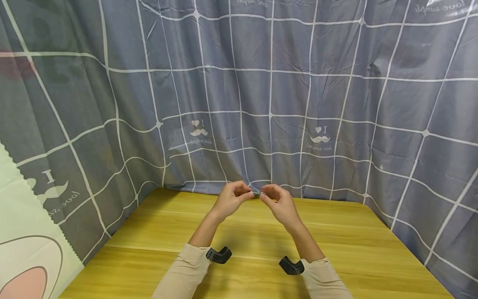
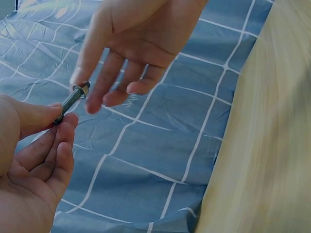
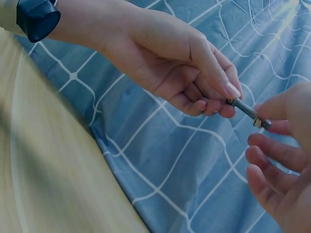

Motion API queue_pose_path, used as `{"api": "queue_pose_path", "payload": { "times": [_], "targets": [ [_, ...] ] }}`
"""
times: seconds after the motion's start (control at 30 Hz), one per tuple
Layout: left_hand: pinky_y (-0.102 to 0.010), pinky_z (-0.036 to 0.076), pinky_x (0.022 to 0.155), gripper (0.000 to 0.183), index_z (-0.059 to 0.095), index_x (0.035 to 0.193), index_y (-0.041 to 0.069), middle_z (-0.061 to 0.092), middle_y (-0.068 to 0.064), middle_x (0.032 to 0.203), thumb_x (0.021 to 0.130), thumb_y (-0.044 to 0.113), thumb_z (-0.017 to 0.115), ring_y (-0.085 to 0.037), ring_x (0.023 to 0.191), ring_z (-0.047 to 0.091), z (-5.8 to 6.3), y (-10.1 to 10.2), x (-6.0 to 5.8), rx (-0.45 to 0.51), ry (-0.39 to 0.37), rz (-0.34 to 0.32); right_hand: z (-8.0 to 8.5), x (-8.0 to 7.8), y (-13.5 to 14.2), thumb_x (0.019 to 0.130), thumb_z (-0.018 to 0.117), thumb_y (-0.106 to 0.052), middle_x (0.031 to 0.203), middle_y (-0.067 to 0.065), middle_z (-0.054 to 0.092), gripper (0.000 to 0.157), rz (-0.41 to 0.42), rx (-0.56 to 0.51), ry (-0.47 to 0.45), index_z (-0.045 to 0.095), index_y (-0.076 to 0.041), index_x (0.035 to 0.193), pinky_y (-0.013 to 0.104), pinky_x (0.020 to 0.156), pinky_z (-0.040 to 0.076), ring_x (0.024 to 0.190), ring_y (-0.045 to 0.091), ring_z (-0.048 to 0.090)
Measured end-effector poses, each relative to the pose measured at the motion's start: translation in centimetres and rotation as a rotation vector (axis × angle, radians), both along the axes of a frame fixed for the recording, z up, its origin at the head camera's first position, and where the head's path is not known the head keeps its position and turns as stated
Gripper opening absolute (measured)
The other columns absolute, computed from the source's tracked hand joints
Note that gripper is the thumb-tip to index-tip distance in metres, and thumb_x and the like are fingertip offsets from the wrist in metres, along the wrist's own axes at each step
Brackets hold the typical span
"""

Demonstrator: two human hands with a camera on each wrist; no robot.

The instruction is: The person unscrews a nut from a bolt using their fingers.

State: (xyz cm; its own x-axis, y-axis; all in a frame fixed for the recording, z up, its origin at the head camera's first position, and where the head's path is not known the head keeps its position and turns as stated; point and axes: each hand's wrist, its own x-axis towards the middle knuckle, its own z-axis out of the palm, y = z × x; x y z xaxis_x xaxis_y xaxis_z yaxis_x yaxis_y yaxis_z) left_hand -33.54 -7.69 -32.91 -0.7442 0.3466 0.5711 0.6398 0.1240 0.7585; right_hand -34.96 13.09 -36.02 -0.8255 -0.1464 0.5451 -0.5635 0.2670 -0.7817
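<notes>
A threaded metal bolt [image 2: 72,101] with a nut [image 2: 85,88] near its far end is held up between the two hands. The left hand [image 1: 230,201] pinches the bolt's head end between thumb and fingertips, largely covering the head. At the nut end, the right hand [image 1: 281,206] has its thumb and index finger close about the nut. Its other fingers [image 3: 274,150] spread out away from the bolt. In the right wrist view, the nut sits a short way in from the bolt's tip, with bare thread showing between it and the left hand.
Below the hands is a wood-grain table [image 1: 254,241]. A grey-blue curtain [image 1: 254,95] with white grid lines hangs along the back and sides. A pale cloth [image 1: 22,232] with a printed pattern hangs at the left. Black wrist mounts [image 1: 219,255] sit by both sleeves.
</notes>
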Motion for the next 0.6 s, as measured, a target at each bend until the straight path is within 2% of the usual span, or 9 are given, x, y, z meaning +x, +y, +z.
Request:
{"api": "queue_pose_path", "payload": {
  "times": [0.17, 0.27, 0.37, 0.5, 0.6],
  "targets": [
    [-0.029, 0.048, 0.069, 0.007, 0.069, 0.1, -0.012, 0.074, -0.018, 0.092, 0.098, -0.006, 0.066, -0.007, 0.075, 0.062, 0.0, 0.0, 0.1, 0.001, -0.007, 0.005, 0.0, 0.1, 0.1, 0.101, 0.07, -0.011, 0.106, 0.015, 0.072, 0.019, -0.023, -0.018, -0.021, 0.073, 0.003, 0.113, 0.033, 0.082, 0.054, 0.099, 0.032, 0.068],
    [-0.033, 0.051, 0.071, 0.008, 0.069, 0.101, -0.013, 0.074, -0.018, 0.093, 0.098, -0.006, 0.066, -0.007, 0.076, 0.063, 0.1, 0.0, 0.1, 0.004, -0.012, -0.001, 0.1, 0.2, 0.1, 0.099, 0.071, -0.007, 0.106, 0.015, 0.072, 0.018, -0.019, -0.014, -0.013, 0.072, 0.003, 0.114, 0.032, 0.082, 0.053, 0.101, 0.03, 0.068],
    [-0.034, 0.05, 0.07, 0.009, 0.068, 0.102, -0.014, 0.073, -0.019, 0.093, 0.098, -0.006, 0.066, -0.008, 0.075, 0.062, 0.2, 0.0, 0.1, 0.003, -0.011, -0.004, 1.0, 1.1, -0.1, 0.099, 0.07, -0.004, 0.113, 0.018, 0.071, 0.023, -0.011, 0.008, -0.024, 0.068, 0.006, 0.12, 0.034, 0.086, 0.054, 0.107, 0.032, 0.067],
    [-0.029, 0.049, 0.069, 0.009, 0.068, 0.101, -0.014, 0.073, -0.02, 0.093, 0.098, -0.006, 0.066, -0.009, 0.074, 0.061, 0.2, 0.0, 0.2, 0.004, -0.008, -0.003, 1.0, 1.0, -0.1, 0.101, 0.068, -0.006, 0.111, 0.017, 0.072, 0.024, -0.011, 0.015, -0.044, 0.069, 0.008, 0.121, 0.036, 0.086, 0.055, 0.106, 0.035, 0.067],
    [-0.028, 0.05, 0.07, 0.008, 0.068, 0.1, -0.013, 0.073, -0.02, 0.094, 0.098, -0.006, 0.066, -0.009, 0.075, 0.062, 0.2, 0.0, 0.2, 0.007, -0.014, -0.004, 0.2, 0.1, 0.1, 0.102, 0.068, -0.009, 0.103, 0.011, 0.073, 0.021, -0.013, 0.002, -0.022, 0.072, 0.005, 0.116, 0.033, 0.081, 0.054, 0.098, 0.031, 0.067]
  ]
}}
